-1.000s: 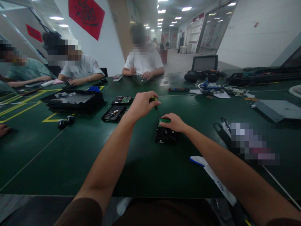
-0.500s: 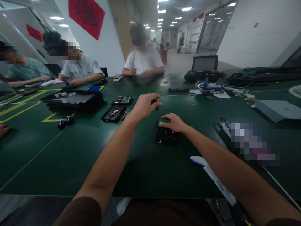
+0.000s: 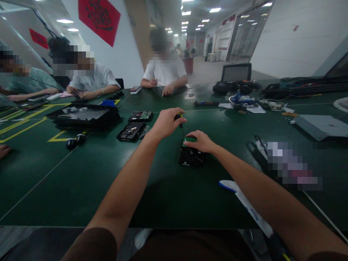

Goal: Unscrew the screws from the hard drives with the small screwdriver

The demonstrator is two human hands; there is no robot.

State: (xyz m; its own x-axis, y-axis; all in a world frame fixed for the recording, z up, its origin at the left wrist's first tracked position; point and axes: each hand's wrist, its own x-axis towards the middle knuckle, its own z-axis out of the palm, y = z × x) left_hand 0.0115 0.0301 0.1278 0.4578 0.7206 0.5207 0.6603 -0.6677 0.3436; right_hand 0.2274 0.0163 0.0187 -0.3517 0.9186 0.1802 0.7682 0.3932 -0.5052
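A black hard drive with a green circuit board at its far end lies on the dark green table in front of me. My right hand rests on the drive's far end, fingers curled over the green board. My left hand is closed around a small screwdriver with a black and yellow handle. The thin shaft points down toward the drive's far left corner.
Two more opened drives and a board lie to the left, beside a black tray. Three other people sit at the far side. Cables, a bowl, a grey box and a white and blue tool are on the right.
My left hand has turned slightly on the screwdriver handle and dropped a little. The right hand and the drive have stayed put. The person across has moved a hand onto the table.
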